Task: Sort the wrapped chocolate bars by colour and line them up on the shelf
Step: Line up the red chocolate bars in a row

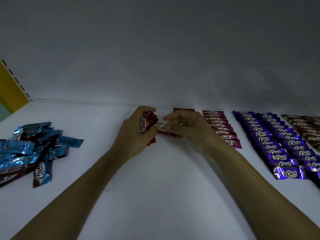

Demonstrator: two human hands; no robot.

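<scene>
- The white shelf (155,187) carries everything here; both forearms reach across it from 6 o'clock.
- A loose heap of blue-wrapped Choco bars (31,149) lies at 9 o'clock of the hands, well apart from them.
- The left hand (135,134) is clenched round a bundle of red-wrapped Choco bars (149,122). The fingers wrap the far side, and the wrapper ends stick out at 12 and 6 o'clock of the fist.
- The right hand (188,129) has bent fingers, with the index finger pointing toward 9 o'clock. A single red bar (164,131) lies flat on the shelf just under its fingertips, between the two hands. Whether the fingers actually grip it cannot be told.
- At 3 o'clock of the right hand runs a row of magenta bars (221,129), then rows of purple bars (270,141), then brown bars (308,129).
- At 12 o'clock of the right hand another red bar (183,110) lies against the back wall (155,58).
</scene>
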